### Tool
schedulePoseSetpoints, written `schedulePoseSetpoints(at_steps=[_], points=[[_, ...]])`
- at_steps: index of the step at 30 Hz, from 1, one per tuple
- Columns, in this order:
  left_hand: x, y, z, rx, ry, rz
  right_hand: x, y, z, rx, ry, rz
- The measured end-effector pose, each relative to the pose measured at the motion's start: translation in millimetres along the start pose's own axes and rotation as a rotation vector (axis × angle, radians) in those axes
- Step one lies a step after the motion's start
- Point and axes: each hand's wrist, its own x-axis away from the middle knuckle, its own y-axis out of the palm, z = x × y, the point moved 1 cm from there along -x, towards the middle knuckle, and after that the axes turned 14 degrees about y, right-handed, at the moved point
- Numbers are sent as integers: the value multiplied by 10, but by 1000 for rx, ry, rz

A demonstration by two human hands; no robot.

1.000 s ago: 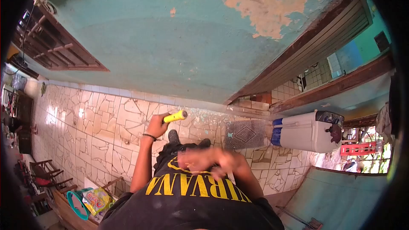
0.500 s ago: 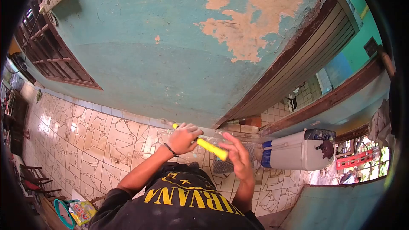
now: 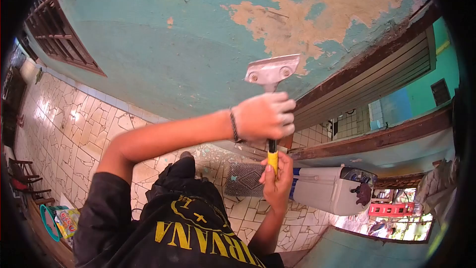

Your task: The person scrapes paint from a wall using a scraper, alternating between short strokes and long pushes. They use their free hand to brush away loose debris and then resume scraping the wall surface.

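A paint scraper (image 3: 273, 71) with a wide metal blade stands upright before the turquoise wall (image 3: 168, 59). Its blade overlaps the lower edge of a bare, peeled patch (image 3: 282, 34) in this view. My left hand (image 3: 264, 117), a dark braided band at its wrist, is closed round the tool's shaft just below the blade. Lower down, my right hand (image 3: 277, 176) grips the yellow end of the handle, thumb along it. Between the two hands a black stretch of the handle shows.
A brown wooden door frame (image 3: 357, 64) borders the wall at right. Below it, a grey-white cabinet-like unit (image 3: 322, 188) lies near a dark patterned mat (image 3: 243, 178) on the tiled floor (image 3: 99, 129). A barred window (image 3: 62, 34) is at left; a red crate (image 3: 391, 210) is at lower right.
The scraper has swung from low and slanting to upright, its blade now up at the wall. My left hand rose and moved right; my right hand closed on the handle end.
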Motion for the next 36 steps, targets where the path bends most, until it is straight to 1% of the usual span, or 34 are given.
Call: schedulePoseSetpoints(at_steps=[1,3,4,5,7,8,11,12,13,15,17,20,23,25,27,28,31,32,35,36], points=[[-27,-54,-223,59,64,-60,-137,36,41,-19,-23,41],[8,-85,-657,166,128,-114,-422,223,167,-62,-68,126],[49,-53,-793,178,141,-113,-597,345,267,-162,-97,121],[89,-21,-929,190,155,-113,-752,466,325,-151,-160,119],[243,54,-1170,119,136,-66,-1073,722,408,-137,-298,109],[330,145,-1276,54,139,20,-1214,841,476,-80,-367,172],[416,155,-1451,33,198,45,-1514,1153,521,21,-539,362],[354,75,-1521,62,211,59,-1555,1185,506,-3,-532,386],[250,-72,-1647,37,209,55,-1656,1194,361,-27,-539,378],[42,-308,-1763,15,195,52,-1627,1145,126,-44,-523,379],[-40,-319,-1779,59,195,76,-1544,1099,-67,-31,-496,397],[78,-108,-1588,129,170,157,-1368,1130,171,-25,-467,423],[87,-85,-1533,123,150,54,-1334,1117,186,-30,-480,455],[-101,-291,-1659,92,150,94,-1388,1046,-54,-39,-516,476],[-329,-545,-1828,72,171,162,-1414,937,-467,-19,-570,499],[-400,-641,-1870,69,135,97,-1347,901,-643,-78,-482,452],[-413,-611,-1789,101,156,183,-1211,825,-734,-29,-545,514],[-347,-560,-1717,100,135,150,-1121,818,-699,-40,-500,475],[-334,-526,-1712,109,137,145,-1109,794,-651,-25,-524,481],[-418,-581,-1764,92,127,164,-1109,753,-772,-19,-532,477]])
